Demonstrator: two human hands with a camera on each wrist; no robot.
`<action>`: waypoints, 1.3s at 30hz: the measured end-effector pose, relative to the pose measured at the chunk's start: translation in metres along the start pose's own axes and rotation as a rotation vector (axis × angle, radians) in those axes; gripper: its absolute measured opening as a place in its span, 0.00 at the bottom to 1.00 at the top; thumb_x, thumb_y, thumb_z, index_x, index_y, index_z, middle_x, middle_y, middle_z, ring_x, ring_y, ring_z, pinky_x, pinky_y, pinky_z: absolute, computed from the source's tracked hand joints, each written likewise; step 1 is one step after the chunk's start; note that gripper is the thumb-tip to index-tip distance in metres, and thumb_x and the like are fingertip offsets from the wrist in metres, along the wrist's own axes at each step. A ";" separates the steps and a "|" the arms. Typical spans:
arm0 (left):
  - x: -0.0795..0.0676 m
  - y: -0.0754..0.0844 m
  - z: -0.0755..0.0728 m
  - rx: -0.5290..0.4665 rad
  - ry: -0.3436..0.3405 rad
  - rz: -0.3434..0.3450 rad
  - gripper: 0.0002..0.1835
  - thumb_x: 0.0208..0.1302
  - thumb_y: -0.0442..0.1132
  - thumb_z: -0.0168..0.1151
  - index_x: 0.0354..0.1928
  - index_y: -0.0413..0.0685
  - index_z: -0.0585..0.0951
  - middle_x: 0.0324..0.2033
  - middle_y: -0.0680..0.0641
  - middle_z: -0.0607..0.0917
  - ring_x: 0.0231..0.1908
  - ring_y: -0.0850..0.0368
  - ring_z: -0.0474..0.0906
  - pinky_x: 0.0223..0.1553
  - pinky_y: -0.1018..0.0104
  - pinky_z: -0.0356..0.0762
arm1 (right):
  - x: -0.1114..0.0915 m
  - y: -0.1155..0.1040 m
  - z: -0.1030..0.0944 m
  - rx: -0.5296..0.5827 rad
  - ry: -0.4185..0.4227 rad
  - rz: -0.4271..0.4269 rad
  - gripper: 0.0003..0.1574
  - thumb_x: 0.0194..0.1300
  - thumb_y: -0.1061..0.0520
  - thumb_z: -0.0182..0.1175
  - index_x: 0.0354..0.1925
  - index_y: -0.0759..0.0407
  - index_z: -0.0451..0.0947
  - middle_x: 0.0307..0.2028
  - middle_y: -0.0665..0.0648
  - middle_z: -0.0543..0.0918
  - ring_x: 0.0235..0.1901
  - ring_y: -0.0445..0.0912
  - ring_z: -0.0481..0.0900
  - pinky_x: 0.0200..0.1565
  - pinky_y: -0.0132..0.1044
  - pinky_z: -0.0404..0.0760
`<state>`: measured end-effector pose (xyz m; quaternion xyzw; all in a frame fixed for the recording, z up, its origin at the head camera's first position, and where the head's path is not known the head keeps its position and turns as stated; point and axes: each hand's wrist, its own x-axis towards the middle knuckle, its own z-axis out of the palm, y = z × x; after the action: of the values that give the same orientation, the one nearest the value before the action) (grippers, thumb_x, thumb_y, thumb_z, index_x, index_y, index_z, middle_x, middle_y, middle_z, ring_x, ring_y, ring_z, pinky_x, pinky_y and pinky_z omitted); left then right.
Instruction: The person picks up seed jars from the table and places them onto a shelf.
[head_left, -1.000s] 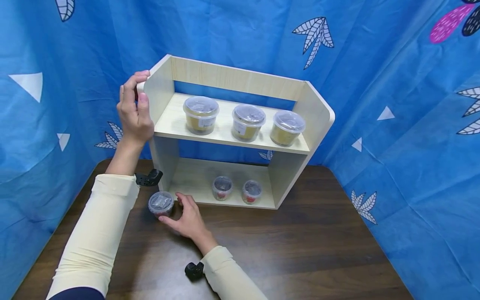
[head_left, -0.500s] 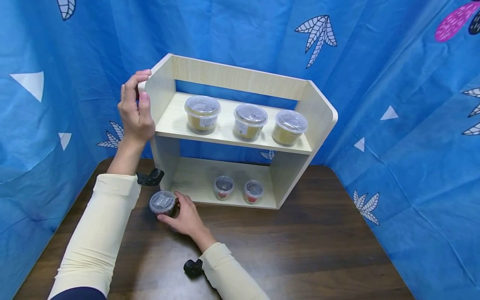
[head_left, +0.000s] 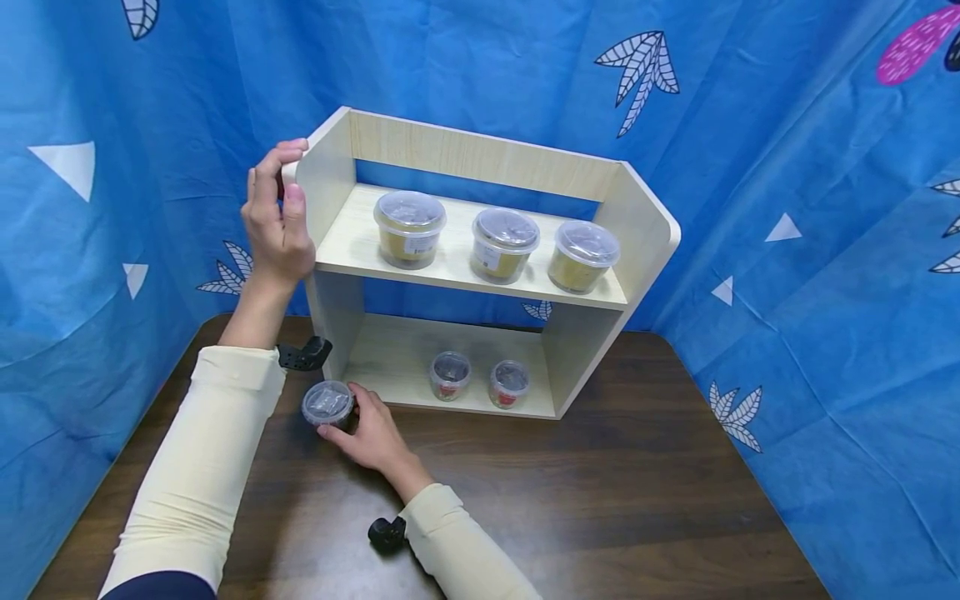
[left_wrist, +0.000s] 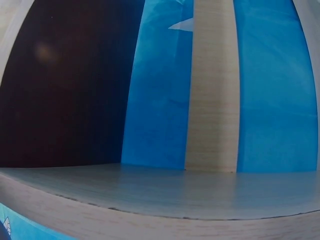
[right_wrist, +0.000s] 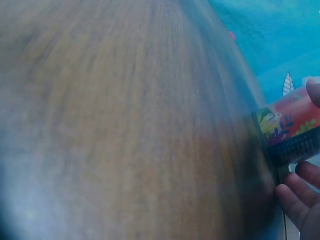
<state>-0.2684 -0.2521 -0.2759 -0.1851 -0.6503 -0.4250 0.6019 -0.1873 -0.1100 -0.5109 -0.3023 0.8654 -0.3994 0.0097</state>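
My left hand (head_left: 276,221) grips the upper left side panel of a pale wooden two-tier shelf (head_left: 480,137), thumb on its front edge. The left wrist view shows wooden boards but no fingers. On the dark table, just left of the shelf's front corner, a small clear-lidded plastic tub (head_left: 327,402) stands upright. My right hand (head_left: 375,433) holds this tub from its right side, with thumb and fingers about its wall. In the right wrist view the tub (right_wrist: 292,125) shows a red printed label with leaves, and the fingers (right_wrist: 295,197) appear at the right edge.
Three larger lidded tubs with yellow contents, including the middle one (head_left: 505,244), stand on the upper tier. Two small tubs, one left (head_left: 450,377) and one right (head_left: 509,385), stand on the lower tier. Blue patterned cloth (head_left: 480,58) hangs behind the brown table (head_left: 600,500).
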 end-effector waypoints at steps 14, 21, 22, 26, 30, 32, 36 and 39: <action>0.000 0.000 -0.002 0.013 -0.002 -0.007 0.26 0.62 0.44 0.43 0.54 0.30 0.73 0.56 0.41 0.80 0.59 0.53 0.73 0.60 0.58 0.72 | -0.002 -0.001 -0.004 0.077 -0.025 0.036 0.45 0.59 0.43 0.70 0.67 0.58 0.65 0.56 0.55 0.78 0.49 0.38 0.78 0.50 0.25 0.74; 0.001 0.002 0.000 0.010 0.006 -0.014 0.26 0.61 0.43 0.43 0.53 0.28 0.73 0.56 0.39 0.80 0.60 0.54 0.73 0.61 0.58 0.71 | -0.004 0.002 -0.007 0.089 -0.019 0.034 0.44 0.59 0.43 0.69 0.66 0.58 0.65 0.55 0.55 0.78 0.47 0.37 0.77 0.47 0.24 0.75; 0.001 0.003 0.000 0.011 0.007 -0.015 0.26 0.61 0.43 0.43 0.53 0.28 0.73 0.56 0.39 0.80 0.60 0.55 0.73 0.61 0.58 0.71 | -0.004 0.002 -0.008 0.089 -0.018 0.036 0.44 0.59 0.43 0.69 0.67 0.58 0.64 0.55 0.55 0.78 0.47 0.37 0.77 0.47 0.25 0.75; 0.000 0.003 0.000 0.009 0.008 -0.018 0.26 0.61 0.42 0.43 0.53 0.28 0.72 0.55 0.39 0.80 0.59 0.55 0.73 0.60 0.59 0.72 | -0.006 0.004 -0.010 0.091 -0.005 0.041 0.45 0.60 0.43 0.69 0.67 0.58 0.64 0.55 0.55 0.77 0.47 0.39 0.77 0.48 0.25 0.75; 0.000 0.004 0.001 0.001 0.010 -0.023 0.26 0.61 0.43 0.43 0.53 0.27 0.72 0.56 0.39 0.80 0.59 0.55 0.73 0.59 0.59 0.73 | -0.008 0.004 -0.012 0.101 0.005 0.038 0.45 0.59 0.43 0.69 0.67 0.59 0.63 0.55 0.56 0.77 0.47 0.40 0.77 0.48 0.25 0.75; 0.000 0.004 0.001 0.003 0.010 -0.026 0.26 0.61 0.43 0.43 0.53 0.27 0.72 0.56 0.40 0.80 0.59 0.56 0.73 0.59 0.58 0.73 | -0.008 0.005 -0.014 0.102 0.008 0.035 0.45 0.60 0.43 0.69 0.67 0.59 0.63 0.55 0.56 0.77 0.47 0.40 0.77 0.48 0.25 0.75; 0.001 0.006 0.001 0.010 0.007 -0.032 0.26 0.61 0.43 0.43 0.53 0.28 0.72 0.56 0.41 0.80 0.59 0.57 0.73 0.58 0.59 0.73 | -0.009 0.005 -0.016 0.099 0.019 0.029 0.45 0.60 0.44 0.69 0.67 0.59 0.63 0.55 0.56 0.77 0.47 0.41 0.77 0.47 0.24 0.75; 0.000 0.007 0.001 0.009 0.009 -0.033 0.26 0.61 0.42 0.42 0.53 0.27 0.72 0.56 0.40 0.80 0.59 0.56 0.73 0.59 0.59 0.72 | -0.009 0.006 -0.017 0.096 0.028 0.029 0.44 0.59 0.44 0.69 0.66 0.59 0.64 0.54 0.56 0.77 0.47 0.42 0.77 0.47 0.24 0.75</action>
<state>-0.2639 -0.2474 -0.2733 -0.1697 -0.6523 -0.4329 0.5986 -0.1875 -0.0903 -0.5059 -0.2831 0.8497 -0.4445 0.0179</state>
